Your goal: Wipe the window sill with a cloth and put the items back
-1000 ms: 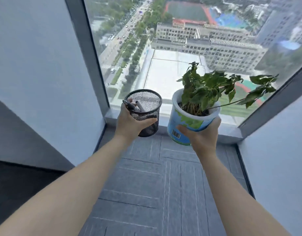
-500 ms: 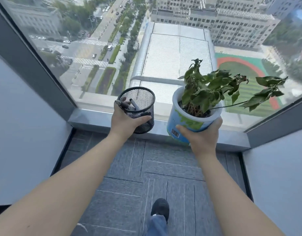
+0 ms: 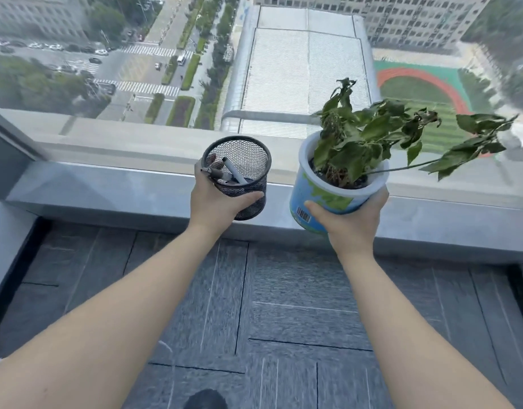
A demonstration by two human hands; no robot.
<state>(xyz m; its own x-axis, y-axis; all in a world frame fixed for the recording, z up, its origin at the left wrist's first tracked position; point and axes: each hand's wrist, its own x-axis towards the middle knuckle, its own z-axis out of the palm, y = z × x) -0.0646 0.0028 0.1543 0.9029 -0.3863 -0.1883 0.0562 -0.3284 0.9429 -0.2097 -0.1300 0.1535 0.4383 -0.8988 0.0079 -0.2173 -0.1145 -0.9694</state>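
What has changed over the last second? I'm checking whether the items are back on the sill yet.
Both hands carried their loads forward, nearer the window sill, now close below them. Nothing was set down or released. The left hand still grips the mesh pen holder; the right hand still holds the potted plant.

arms: both extended | left hand [image 3: 217, 202]: gripping | right hand [image 3: 350, 215]: gripping
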